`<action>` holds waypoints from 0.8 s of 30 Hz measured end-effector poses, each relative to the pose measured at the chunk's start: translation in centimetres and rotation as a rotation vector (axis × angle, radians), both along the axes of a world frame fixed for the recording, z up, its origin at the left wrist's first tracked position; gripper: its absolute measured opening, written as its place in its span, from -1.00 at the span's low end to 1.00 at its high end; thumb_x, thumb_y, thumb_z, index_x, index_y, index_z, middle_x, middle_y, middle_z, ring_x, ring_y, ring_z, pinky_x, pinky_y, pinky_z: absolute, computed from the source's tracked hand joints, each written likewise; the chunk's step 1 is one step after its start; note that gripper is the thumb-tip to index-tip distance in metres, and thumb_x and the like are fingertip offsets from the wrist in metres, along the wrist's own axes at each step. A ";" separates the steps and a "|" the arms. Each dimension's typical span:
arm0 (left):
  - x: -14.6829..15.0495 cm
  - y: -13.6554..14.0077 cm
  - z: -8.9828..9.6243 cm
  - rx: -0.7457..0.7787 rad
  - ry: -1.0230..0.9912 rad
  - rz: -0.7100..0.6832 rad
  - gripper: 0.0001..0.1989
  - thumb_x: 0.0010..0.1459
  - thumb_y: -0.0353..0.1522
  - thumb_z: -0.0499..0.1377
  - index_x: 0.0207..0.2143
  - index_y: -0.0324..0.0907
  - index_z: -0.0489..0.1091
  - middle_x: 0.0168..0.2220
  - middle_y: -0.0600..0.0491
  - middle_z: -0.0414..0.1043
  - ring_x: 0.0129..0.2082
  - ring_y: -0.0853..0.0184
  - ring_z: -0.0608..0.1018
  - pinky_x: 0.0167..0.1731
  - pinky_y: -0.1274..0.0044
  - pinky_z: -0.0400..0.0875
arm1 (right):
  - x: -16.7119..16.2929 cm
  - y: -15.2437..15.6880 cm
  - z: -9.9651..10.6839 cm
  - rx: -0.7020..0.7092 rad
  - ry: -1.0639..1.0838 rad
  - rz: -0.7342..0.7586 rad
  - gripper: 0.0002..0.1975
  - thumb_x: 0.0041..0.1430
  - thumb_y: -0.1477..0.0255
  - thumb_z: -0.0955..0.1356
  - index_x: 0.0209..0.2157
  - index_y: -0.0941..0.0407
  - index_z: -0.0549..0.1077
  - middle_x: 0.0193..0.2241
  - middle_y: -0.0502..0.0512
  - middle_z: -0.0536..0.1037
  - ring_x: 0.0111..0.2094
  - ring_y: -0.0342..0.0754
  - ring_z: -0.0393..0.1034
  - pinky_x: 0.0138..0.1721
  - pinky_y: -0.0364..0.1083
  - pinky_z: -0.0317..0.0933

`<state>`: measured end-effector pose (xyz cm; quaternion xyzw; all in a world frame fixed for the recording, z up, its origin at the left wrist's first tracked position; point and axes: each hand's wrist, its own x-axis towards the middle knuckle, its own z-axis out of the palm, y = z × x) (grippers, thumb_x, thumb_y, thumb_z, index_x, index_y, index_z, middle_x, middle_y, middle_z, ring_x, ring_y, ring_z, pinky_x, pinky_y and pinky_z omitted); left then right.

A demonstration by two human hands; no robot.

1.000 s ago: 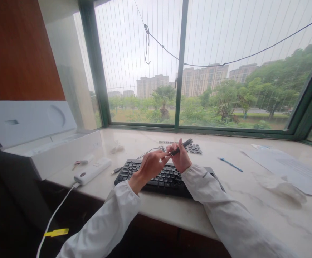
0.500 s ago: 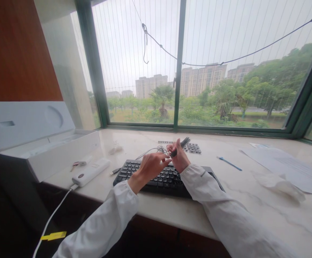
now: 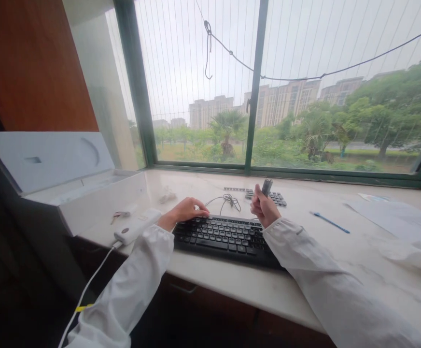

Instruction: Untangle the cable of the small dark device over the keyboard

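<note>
A black keyboard [image 3: 225, 234] lies on the pale marble desk in front of me. My left hand [image 3: 189, 210] is at its upper left corner, fingers bent and drawn together over the top row; whatever the fingertips hold is hidden. Raised above the keyboard's upper right end, my right hand [image 3: 265, 209] is closed round a dark, short, blocky bundle [image 3: 267, 186] that sticks up out of the fist. Its exact kind is unclear. Behind that fist sit loose black keycaps [image 3: 278, 198] in rows, with a narrow strip of small keycaps [image 3: 234, 189] to their left.
A thin black cable [image 3: 230, 200] coils behind the keyboard. To the left are a white power strip [image 3: 138, 227], keys [image 3: 119, 215] and an open white box [image 3: 105, 193]. A blue pen-like stick [image 3: 329, 222] and paper sheets [image 3: 395, 220] lie to the right.
My hands have moved apart: the left went down and left to the keyboard's top edge, while the right still grips the dark bundle, now more upright. The view has shifted slightly left.
</note>
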<state>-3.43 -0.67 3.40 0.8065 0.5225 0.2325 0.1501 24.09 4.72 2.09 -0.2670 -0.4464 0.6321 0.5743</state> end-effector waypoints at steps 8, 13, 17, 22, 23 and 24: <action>-0.3 0.4 -2.4 0.207 -0.011 -0.125 -0.80 0.06 -0.20 0.25 -0.33 -0.08 0.59 -0.39 0.08 0.50 -0.43 0.45 0.45 -0.36 0.63 0.25 | -1.6 -0.8 0.6 0.104 -0.116 -0.265 -0.48 -0.03 0.11 0.43 -0.64 0.06 0.05 -0.77 -0.19 0.00 -0.76 -0.31 -0.18 -0.81 -0.21 -0.28; -0.1 0.3 -2.7 0.210 -0.088 -0.141 -0.79 0.04 -0.22 0.27 -0.36 -0.15 0.59 -0.40 0.05 0.51 -0.43 0.44 0.45 -0.36 0.61 0.27 | -7.0 -1.0 1.1 0.083 -0.026 -0.316 -0.51 0.01 0.13 0.39 -0.63 0.04 0.02 -0.78 -0.21 -0.02 -0.77 -0.30 -0.19 -0.81 -0.20 -0.23; 0.0 0.1 -2.6 0.193 -0.071 -0.097 -0.79 0.04 -0.20 0.26 -0.36 -0.11 0.59 -0.39 0.07 0.51 -0.41 0.43 0.46 -0.37 0.61 0.26 | -11.7 -0.7 0.8 -0.024 0.049 -0.367 -0.56 0.04 0.18 0.35 -0.62 0.03 0.01 -0.79 -0.21 -0.02 -0.79 -0.29 -0.19 -0.82 -0.20 -0.22; -0.2 0.0 -2.7 0.170 -0.044 -0.061 -0.79 0.04 -0.18 0.26 -0.33 -0.09 0.58 -0.34 0.10 0.51 -0.38 0.43 0.48 -0.36 0.62 0.25 | -14.6 -0.2 -0.4 -0.185 0.063 -0.430 -0.65 0.01 0.27 0.33 -0.61 0.03 0.05 -0.81 -0.19 0.03 -0.80 -0.25 -0.13 -0.83 -0.17 -0.19; -0.2 0.1 -2.7 0.171 -0.043 -0.066 -0.79 0.04 -0.18 0.26 -0.33 -0.09 0.57 -0.34 0.11 0.51 -0.37 0.43 0.48 -0.36 0.62 0.26 | -14.7 -0.1 -0.6 -0.201 0.056 -0.426 -0.66 0.00 0.29 0.33 -0.62 0.03 0.05 -0.81 -0.19 0.03 -0.81 -0.25 -0.13 -0.83 -0.17 -0.19; -0.2 0.1 -2.8 0.174 -0.043 -0.073 -0.79 0.04 -0.18 0.26 -0.33 -0.09 0.57 -0.34 0.11 0.51 -0.37 0.43 0.48 -0.36 0.62 0.25 | -14.7 -0.1 -0.7 -0.212 0.052 -0.417 -0.66 -0.01 0.30 0.33 -0.62 0.03 0.05 -0.81 -0.19 0.03 -0.81 -0.26 -0.14 -0.83 -0.17 -0.19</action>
